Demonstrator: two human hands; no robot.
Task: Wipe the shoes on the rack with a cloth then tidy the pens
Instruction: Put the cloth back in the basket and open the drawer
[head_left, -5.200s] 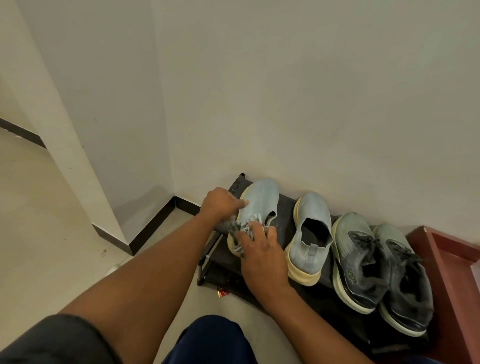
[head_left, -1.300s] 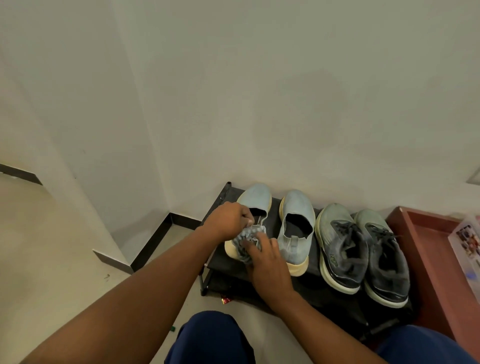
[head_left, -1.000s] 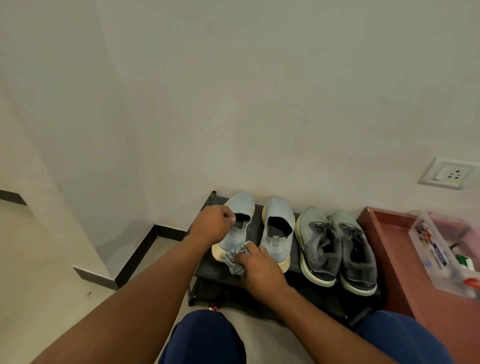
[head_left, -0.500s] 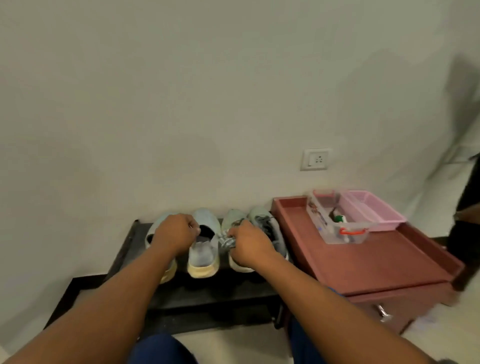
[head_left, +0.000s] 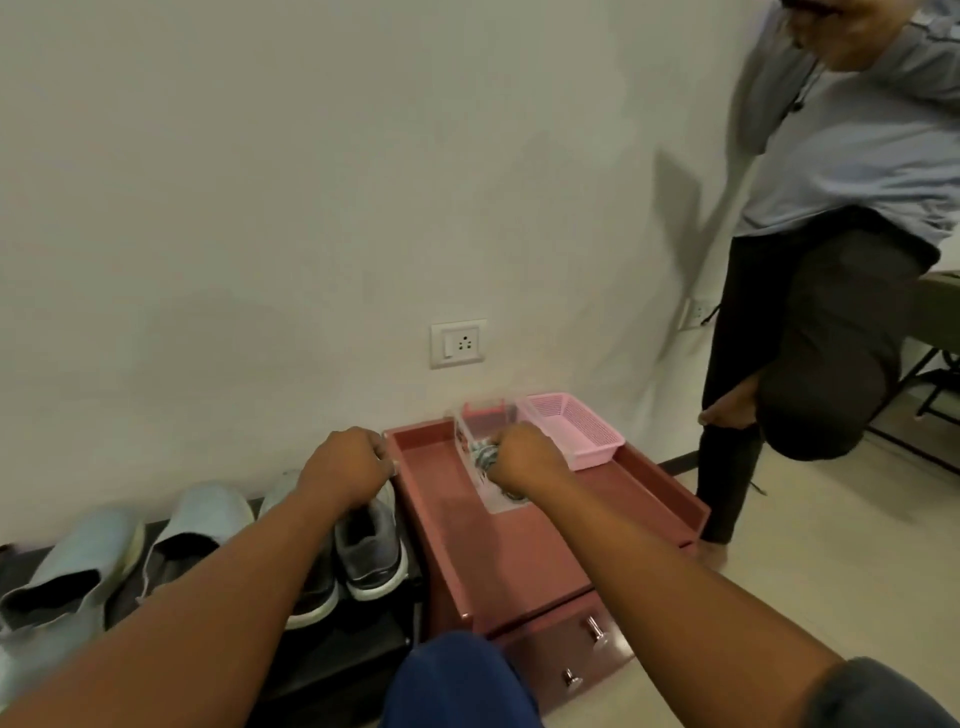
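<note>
The right hand (head_left: 522, 460) holds the cloth (head_left: 483, 457) in its grip over the clear box (head_left: 480, 441). The left hand (head_left: 345, 470) is fisted, apparently empty. Dropped there, the cloth could bury the pens.

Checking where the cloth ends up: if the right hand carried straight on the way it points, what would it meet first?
Probably the clear plastic box on the red cabinet; depth is uncertain.

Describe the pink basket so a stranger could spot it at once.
Start at the wall socket and look down to the low reddish cabinet right of the shoe rack. The pink basket sits at its back right, beside a clear box. Only the basket is pink mesh.
</note>
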